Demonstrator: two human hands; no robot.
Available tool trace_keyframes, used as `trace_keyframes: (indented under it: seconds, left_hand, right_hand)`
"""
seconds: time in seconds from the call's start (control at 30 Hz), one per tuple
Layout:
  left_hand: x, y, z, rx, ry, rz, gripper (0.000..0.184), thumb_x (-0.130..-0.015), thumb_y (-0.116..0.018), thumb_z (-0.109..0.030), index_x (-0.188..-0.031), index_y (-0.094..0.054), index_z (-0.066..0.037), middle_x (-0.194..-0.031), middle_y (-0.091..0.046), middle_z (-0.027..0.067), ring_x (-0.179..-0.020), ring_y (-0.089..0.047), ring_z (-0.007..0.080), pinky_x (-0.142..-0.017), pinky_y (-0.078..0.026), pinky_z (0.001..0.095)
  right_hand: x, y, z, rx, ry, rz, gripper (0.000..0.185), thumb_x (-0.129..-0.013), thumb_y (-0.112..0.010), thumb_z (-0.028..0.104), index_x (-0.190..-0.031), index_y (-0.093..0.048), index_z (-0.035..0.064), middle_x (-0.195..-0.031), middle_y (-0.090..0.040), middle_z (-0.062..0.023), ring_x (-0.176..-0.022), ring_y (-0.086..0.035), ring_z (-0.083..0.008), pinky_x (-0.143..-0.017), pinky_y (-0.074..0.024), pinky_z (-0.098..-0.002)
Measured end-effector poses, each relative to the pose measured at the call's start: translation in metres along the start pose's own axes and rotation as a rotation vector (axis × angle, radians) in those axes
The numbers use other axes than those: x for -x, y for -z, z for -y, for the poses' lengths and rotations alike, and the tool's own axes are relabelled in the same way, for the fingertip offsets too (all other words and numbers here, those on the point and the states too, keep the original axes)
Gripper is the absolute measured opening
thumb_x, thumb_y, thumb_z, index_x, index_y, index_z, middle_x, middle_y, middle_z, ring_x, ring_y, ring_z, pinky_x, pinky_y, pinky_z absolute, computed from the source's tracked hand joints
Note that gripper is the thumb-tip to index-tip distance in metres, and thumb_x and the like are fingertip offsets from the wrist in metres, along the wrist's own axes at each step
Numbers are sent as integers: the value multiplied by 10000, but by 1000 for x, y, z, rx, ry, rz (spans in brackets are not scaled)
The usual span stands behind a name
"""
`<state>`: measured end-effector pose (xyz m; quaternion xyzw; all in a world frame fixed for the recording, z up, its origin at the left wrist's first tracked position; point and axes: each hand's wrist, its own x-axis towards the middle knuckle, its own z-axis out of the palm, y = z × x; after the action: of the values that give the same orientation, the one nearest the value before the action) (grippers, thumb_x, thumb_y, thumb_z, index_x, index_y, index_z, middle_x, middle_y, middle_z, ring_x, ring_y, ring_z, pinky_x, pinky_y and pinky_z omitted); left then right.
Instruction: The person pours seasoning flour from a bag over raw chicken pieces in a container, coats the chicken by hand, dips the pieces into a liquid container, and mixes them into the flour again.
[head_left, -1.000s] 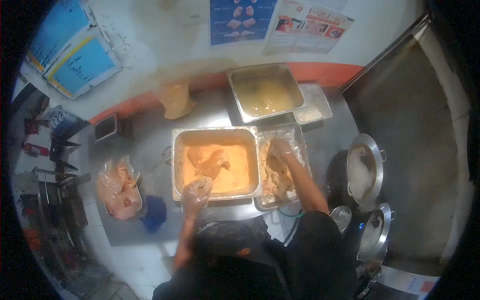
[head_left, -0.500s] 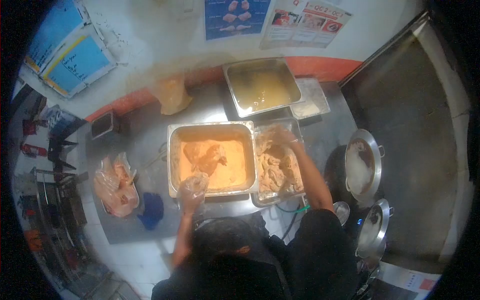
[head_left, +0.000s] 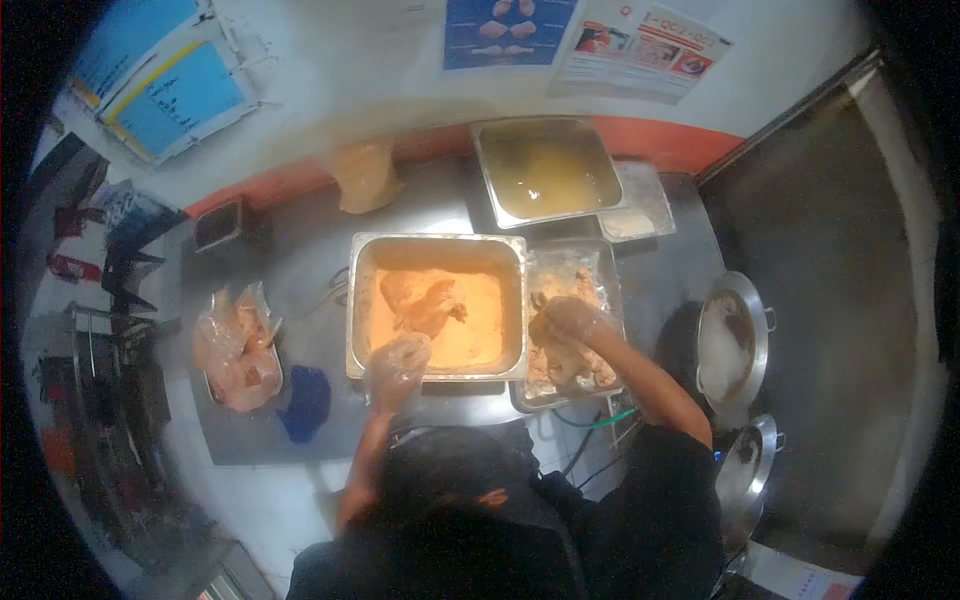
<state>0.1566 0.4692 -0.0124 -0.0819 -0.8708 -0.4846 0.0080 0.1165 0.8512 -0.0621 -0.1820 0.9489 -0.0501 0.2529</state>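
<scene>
A deep metal pan [head_left: 357, 300] holds orange-tinted powder with raw chicken pieces [head_left: 430, 305] lying in it. My left hand [head_left: 400, 368], in a clear plastic glove, is at the pan's near left corner, its fingers bent; what it holds, if anything, cannot be made out. To the right, a shallower tray [head_left: 612, 270] contains coated chicken pieces [head_left: 565, 368]. My gloved right hand [head_left: 565, 322] is over this tray, its fingers down on the coated pieces and partly hidden.
Behind stands a metal pan of yellowish liquid [head_left: 550, 178], beside a pale flat container [head_left: 640, 210]. Bagged raw chicken [head_left: 243, 360] and a blue cloth [head_left: 304, 404] are at the left. Large round pans [head_left: 730, 340] stand at the right.
My right hand has moved from the far part of the right tray toward its middle. My left hand has stayed by the pan's near left corner. The view has shifted slightly.
</scene>
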Motion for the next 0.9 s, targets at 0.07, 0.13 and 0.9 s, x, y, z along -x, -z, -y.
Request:
trace_keyframes:
  seconds: [0.07, 0.13, 0.9]
  left_hand:
    - [0, 2, 2, -25, -20, -7, 174, -776, -716, -166, -895, -718, -40, -909, -718, 124, -821, -691, 268, -736, -535, 354]
    - [-2, 2, 2, -95, -28, 3, 217, -760, -736, -204, -910, -717, -48, -903, -715, 137, -818, -691, 289, -725, -539, 361]
    - [-2, 1, 5, -192, -9, -69, 221, -778, -728, -284, -902, -726, -101, -845, -698, 129, -774, -661, 332, -679, -526, 424]
  right_hand:
    - [-7, 8, -11, -38, -32, 38, 213, -741, -666, 176, -925, -712, 79, -873, -687, -182, -823, -675, -349, -725, -543, -418]
    - [-8, 18, -43, -100, -53, -86, 169, -779, -709, 161, -889, -714, 34, -867, -711, -154, -777, -700, -268, -663, -546, -398]
    - [-220, 79, -204, -1764, -65, -338, 254, -846, -693, 288, -862, -705, 35, -781, -714, -113, -683, -687, -197, -575, -547, -373]
